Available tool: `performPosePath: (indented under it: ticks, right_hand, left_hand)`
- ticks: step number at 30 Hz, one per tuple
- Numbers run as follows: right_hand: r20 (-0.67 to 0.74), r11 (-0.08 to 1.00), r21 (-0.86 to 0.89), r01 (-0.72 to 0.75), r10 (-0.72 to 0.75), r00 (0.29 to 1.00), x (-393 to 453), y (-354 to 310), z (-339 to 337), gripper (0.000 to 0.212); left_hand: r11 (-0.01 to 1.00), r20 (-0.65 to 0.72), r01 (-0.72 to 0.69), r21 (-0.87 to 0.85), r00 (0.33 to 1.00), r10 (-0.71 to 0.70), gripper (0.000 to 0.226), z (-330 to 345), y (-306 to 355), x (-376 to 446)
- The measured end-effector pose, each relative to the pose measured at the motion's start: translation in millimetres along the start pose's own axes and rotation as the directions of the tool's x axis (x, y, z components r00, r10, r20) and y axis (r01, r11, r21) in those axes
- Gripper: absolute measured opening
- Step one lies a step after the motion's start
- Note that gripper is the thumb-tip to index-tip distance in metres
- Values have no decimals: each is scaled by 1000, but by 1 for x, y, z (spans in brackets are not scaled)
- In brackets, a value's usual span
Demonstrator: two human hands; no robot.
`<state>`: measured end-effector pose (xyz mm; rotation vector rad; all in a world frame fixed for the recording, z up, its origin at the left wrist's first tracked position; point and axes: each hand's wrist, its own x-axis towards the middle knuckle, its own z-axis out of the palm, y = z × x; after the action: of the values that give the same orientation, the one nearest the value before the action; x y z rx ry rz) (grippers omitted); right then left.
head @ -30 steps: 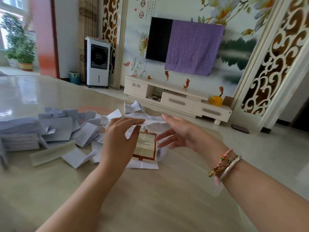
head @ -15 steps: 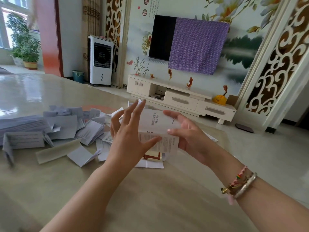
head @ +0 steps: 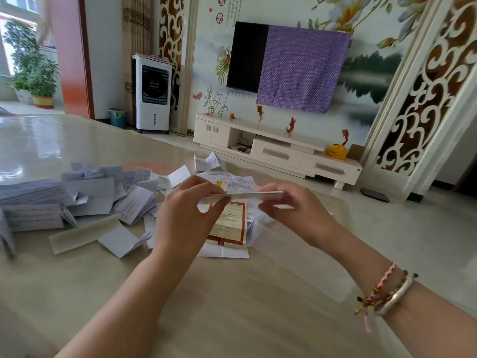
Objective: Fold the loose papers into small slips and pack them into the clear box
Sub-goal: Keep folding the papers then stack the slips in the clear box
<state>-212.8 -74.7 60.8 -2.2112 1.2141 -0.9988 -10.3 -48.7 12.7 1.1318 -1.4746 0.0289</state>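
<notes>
Head view, paper [head: 254, 195] between hands (seemingly pinched)

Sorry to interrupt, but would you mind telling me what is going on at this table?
A person is folding papers. Both hands hold one folded paper edge-on above the table: the left hand pinches its left end, the right hand its right end. Beneath lies a red-bordered sheet, and a pile of folded slips spreads to the left. No clear box is visible.

glossy beige table [head: 232, 306]; scattered folded papers [head: 103, 200] lie on it
</notes>
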Motion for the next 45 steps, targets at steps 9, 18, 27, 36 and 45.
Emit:
performPosePath:
  ticks: [9,18,27,36,45]
  right_hand:
    - [-229,962,-257,-87,27,973,33,44,-27,24]
    - [-203,658,-697,-285,201,958,77,126,-63,43]
    - [116,511,-818,-266,598,793,70,125,-52,61]
    - [166,892,-447,-69,158,973,18,-12,-11,45]
    - [407,952,-288,101,26,913,-41,-30,82,64]
  left_hand:
    - [932,375,221,286,870,-321,67,15,-13,-4]
    - [826,616,19,563,657,-435,81,25,-24,-4]
    - [796,587,-6,605,679,-441,74,22,-19,-4]
    - [784,579,-2,621,675,-458,58,1,2,-15]
    - [821,603,-133,555,745,-287,37,-37,-4,-42]
